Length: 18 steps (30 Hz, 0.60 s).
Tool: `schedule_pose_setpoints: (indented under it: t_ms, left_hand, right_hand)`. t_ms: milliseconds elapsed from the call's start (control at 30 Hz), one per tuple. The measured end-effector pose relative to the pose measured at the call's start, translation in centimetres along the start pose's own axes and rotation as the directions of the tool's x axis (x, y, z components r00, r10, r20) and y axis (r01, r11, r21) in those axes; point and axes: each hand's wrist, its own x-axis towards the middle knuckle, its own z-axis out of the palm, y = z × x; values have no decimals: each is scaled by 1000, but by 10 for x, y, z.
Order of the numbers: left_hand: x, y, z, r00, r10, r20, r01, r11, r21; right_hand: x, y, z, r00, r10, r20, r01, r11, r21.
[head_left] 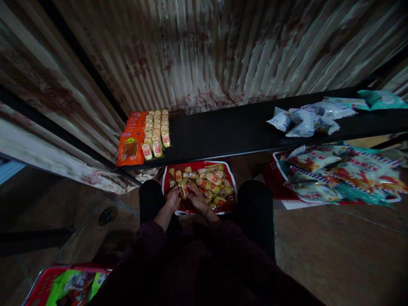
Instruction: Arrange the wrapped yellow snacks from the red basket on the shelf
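Between my knees sits a red basket [236,187] holding many small wrapped snack rolls [214,178] in clear film with red and yellow labels. Over its near left part, one wrapped snack roll [183,190] is held upright between my two hands. My left hand [174,198] has its fingers closed on the roll's left side. From the right, my right hand [196,199] grips the same roll with bent fingers. On the shelf's left end, similar wrapped rolls [156,134] stand in rows beside orange snack packets [131,142].
A long black shelf [216,132] runs across in front of a pleated curtain [204,55]. White-blue snack bags [301,121] lie on its right part. At right stands another red basket [276,182] heaped with bags. A third red basket [41,282] with green packets is at lower left.
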Motion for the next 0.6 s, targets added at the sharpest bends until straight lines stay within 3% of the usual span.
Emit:
schedule_pose_setpoints:
  t_ms: [133,300,433,600]
  left_hand:
    - [4,-3,-3,1000,-17,-8,17,999,-29]
    - [10,-8,-4,994,4,-111,-9,999,-41]
    - [11,-8,-3,998,34,-50,-37,998,-56]
    - [9,-5,-2,1000,-8,19,10,998,-60]
  right_hand:
    - [0,4,0,999,-41,1,41,998,-39]
    - [-2,12,1,990,-130,-51,119,978,-170]
    - [-3,14,3,979,-160,-126,124,959,-255]
    - [-4,11,4,979,-152,-138,118,965,-232]
